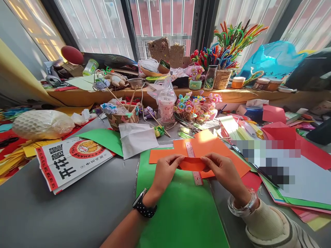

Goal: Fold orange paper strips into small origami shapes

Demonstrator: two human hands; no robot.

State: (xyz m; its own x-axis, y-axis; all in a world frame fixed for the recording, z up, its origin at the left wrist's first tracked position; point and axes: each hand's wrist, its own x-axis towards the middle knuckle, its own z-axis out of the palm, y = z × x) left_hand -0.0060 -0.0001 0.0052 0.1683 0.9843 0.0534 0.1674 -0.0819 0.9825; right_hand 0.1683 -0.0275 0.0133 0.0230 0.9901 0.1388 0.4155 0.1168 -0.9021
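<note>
black watch point(144, 206) left, clear bangle point(243, 206), cream striped sleeve point(274, 227) right.

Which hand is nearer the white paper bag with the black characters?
Left. The left hand pinches the orange paper just right of the bag; the right hand holds the paper's other side, farther off.

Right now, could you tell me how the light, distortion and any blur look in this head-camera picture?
Head view: strong daylight through the window washes out the panes; wide-angle bending curves the edges; a pixelated patch hides part of the papers; the left hand, right hand and orange paper are sharp and evenly lit.
</note>
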